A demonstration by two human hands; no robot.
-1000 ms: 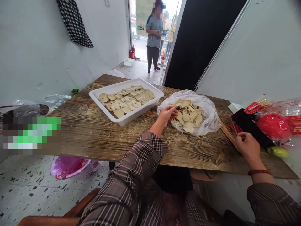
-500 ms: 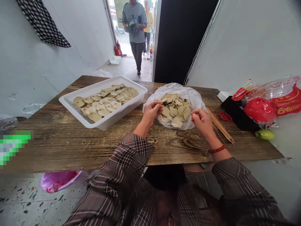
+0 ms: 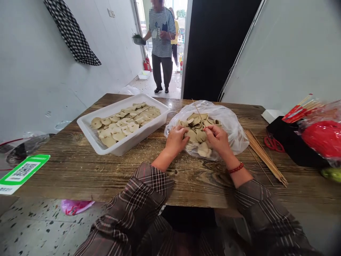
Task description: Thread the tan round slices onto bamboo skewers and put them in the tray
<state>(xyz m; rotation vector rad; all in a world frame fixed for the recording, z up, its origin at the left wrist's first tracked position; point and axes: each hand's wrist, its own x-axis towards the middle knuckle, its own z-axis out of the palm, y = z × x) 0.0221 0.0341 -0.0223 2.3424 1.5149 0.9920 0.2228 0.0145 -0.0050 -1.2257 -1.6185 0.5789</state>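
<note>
Between the thumb and fingers of my right hand (image 3: 218,140) is a thin wooden skewer (image 3: 197,109), tilted up over a clear plastic bag (image 3: 234,137). The open bag holds a heap of flat, round beige slices (image 3: 201,136). My left hand (image 3: 176,140) lies at the heap's left edge, its fingers curled and closed on a slice; the fingertips are partly hidden. To the left, a white plastic tray (image 3: 121,150) carries rows of similar slices threaded on skewers (image 3: 125,126).
Loose bamboo skewers (image 3: 266,156) lie right of the bag, near red scissors (image 3: 274,144) and a black box (image 3: 295,151). A green-bordered code card (image 3: 25,172) is at the table's left. Beyond the wooden table (image 3: 128,181), a person (image 3: 161,42) holding a bowl stands by the doorway.
My right hand has moved left over the heap, and the skewer now shows upright in it. My left hand has come lower against the slices. The person at the door has come nearer.
</note>
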